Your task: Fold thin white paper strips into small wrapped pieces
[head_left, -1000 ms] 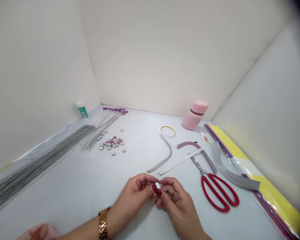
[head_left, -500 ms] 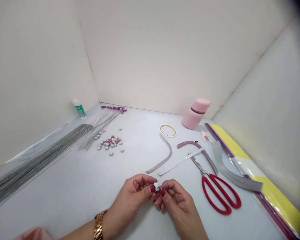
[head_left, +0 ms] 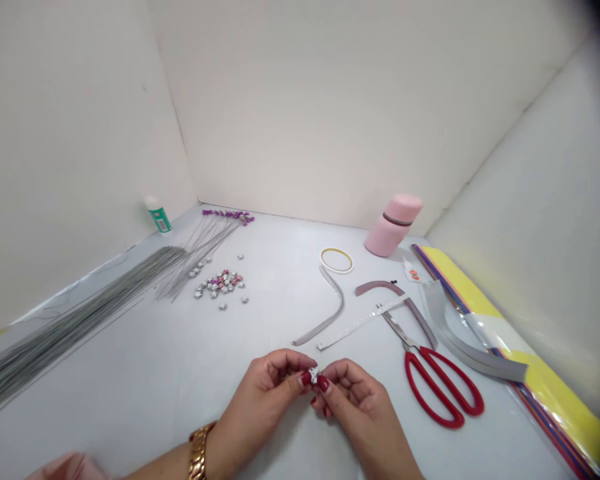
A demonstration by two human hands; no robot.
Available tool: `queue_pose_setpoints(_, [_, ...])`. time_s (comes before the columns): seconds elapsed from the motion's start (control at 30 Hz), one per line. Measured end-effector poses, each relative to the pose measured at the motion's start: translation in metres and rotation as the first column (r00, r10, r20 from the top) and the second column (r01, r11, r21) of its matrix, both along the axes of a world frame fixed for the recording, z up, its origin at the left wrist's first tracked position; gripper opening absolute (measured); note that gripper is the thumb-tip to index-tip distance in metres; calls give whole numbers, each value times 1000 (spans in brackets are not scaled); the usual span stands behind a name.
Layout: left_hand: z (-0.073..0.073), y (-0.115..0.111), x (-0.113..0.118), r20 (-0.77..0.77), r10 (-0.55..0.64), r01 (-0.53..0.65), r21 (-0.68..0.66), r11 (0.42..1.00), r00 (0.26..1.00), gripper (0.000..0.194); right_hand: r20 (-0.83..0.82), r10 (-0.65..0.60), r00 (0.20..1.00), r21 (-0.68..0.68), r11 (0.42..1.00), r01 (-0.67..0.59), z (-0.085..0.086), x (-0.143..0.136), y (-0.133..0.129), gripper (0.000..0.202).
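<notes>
Between my two hands, near the front of the table, is a small silver paper star (head_left: 314, 374). My left hand (head_left: 270, 393) pinches it from the left between thumb and fingers. From the other side my right hand (head_left: 355, 403) grips it, the thumb pressed at its edge. The fingertips hide part of the star. Just beyond the hands lie a curved grey paper strip (head_left: 338, 310) and a straight silver strip (head_left: 355, 326). A pile of finished silver and pink paper stars (head_left: 225, 283) sits farther off to the left.
Red-handled scissors (head_left: 443, 387) lie at right beside bent grey strips (head_left: 473, 357) and packs of coloured paper (head_left: 540, 387). Behind them stand a pink bottle (head_left: 393, 227) and a tape roll (head_left: 337, 261). Wire stems (head_left: 90, 307) and a glue stick (head_left: 159, 215) are left.
The star has turned slightly between my fingertips, and the fingers of my right hand have shifted a little. Elsewhere the table things look the same.
</notes>
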State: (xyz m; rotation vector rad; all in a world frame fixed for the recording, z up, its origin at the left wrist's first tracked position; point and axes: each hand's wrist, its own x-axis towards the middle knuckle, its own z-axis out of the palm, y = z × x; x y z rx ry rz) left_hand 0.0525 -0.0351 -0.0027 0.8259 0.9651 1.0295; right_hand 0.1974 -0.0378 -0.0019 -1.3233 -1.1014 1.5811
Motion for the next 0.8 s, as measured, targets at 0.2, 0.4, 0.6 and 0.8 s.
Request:
queue_pose_setpoints(0.2, [-2,-2,-2,-71,-27,29,26,999,997,13,53,1,999,79,997,-5,2,0,-1,25])
queue_pose_setpoints(0.4, [-1,0,0,12,-51,51,-16,999,999,13,7,-5,1000,148,989,4,1,-2,-3,22])
queue_pose_setpoints(0.6, [-2,-2,1,156,-101,102,4,995,983,11,-90,-16,996,138,990,28,-1,-2,-3,24])
queue_pose_setpoints(0.8, [2,-2,3,177,-151,147,33,989,973,13,-115,7,993,76,997,1,0,-1,-1,25])
